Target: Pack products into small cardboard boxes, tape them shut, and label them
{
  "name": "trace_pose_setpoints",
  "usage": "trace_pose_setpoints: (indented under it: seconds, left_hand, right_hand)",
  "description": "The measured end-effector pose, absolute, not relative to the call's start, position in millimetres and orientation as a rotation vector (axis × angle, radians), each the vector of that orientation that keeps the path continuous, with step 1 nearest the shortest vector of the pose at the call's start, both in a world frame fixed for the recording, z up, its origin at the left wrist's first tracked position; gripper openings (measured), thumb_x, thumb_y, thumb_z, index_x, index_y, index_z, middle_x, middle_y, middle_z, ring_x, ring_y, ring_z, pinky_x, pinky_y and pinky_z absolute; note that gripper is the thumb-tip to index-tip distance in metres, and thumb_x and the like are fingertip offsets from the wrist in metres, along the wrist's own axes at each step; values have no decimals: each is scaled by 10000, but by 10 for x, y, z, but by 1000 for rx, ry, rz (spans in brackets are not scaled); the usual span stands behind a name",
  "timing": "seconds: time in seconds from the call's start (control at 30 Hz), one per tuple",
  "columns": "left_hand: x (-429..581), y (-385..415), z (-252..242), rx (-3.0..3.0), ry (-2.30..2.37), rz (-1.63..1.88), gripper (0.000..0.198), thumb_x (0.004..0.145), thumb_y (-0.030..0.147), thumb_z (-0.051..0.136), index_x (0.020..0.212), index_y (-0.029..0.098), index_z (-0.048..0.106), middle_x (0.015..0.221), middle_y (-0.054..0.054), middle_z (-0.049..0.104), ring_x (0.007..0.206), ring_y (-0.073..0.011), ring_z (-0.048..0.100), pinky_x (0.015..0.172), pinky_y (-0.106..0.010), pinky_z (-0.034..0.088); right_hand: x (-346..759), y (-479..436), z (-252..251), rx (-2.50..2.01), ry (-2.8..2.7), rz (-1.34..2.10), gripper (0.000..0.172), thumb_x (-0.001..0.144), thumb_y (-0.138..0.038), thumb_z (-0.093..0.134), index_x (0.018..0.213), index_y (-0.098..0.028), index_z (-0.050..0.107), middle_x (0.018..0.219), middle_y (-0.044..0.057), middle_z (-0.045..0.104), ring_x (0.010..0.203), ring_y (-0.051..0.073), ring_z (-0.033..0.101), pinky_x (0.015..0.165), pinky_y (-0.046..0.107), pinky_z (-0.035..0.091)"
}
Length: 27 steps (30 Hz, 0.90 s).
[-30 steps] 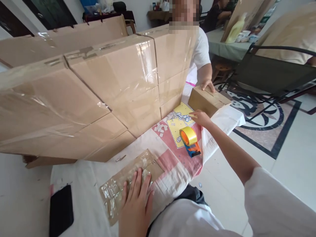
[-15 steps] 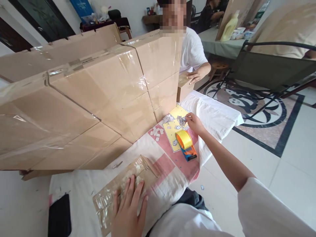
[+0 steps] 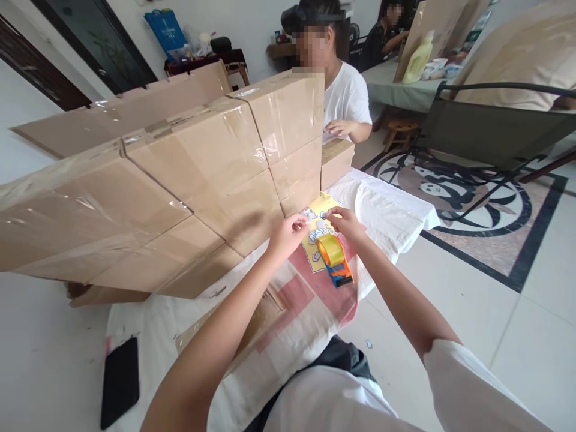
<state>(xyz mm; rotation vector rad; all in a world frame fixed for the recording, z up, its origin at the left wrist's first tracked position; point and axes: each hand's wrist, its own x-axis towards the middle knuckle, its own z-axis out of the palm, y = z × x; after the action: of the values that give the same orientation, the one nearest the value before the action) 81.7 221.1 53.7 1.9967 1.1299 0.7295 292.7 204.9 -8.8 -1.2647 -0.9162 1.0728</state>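
Observation:
My left hand [image 3: 288,234] reaches forward over the table, fingers pinched together just above the yellow sheet [image 3: 320,231] strewn with small white pieces. My right hand [image 3: 344,223] is beside it, fingers curled in a pinch over the same sheet. What either pinch holds is too small to make out. A yellow tape roll on an orange and blue dispenser [image 3: 333,259] lies right below my right hand. The flat taped cardboard piece [image 3: 261,315] lies partly hidden under my left forearm.
A wall of taped cardboard boxes [image 3: 189,174] fills the left and back of the table. A small box [image 3: 335,161] sits at its far end, near another person's hand [image 3: 338,127]. A black phone [image 3: 119,381] lies at the near left. A dark folding chair [image 3: 490,129] stands right.
My left hand left the flat cardboard piece and moved forward to the yellow sheet beside my right hand. The other person pushed the small box back against the stack.

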Motion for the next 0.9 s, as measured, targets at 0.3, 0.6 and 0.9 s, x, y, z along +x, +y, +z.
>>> trace_pose_setpoints:
  seconds: [0.3,0.6,0.9]
  left_hand:
    - [1342,2384,90,1980,1034,720,249,898,392,611,911,173,729,908,-51,775,844,-178,712,737,-264,525]
    - [1078,2527,350,2273,1339,474,258,950,394,552,934,221,742,918,-73,754,950,-232,692,793,-313,473]
    - [1688,3000,118,2287,1287,-380,381,966,416,641,1254,167,621,1242,-92,653,1055,-219,665,898,-430,594]
  right_hand:
    - [2802,1886,-22,-1147,-758,1192,529,640,-616,847,729,-200,533,576,-73,354,501,56,277,452,222,176]
    - [2858,1748,95,-1241,-790,1225,504,675,-535,853,653,-210,469,515,-90,319,466,47,241,457,233,139]
    - [3017,1166,66,-1377,-788,1084,425,759,-552,771,724,-195,542,558,-68,379,522,80,308,513,255,212]
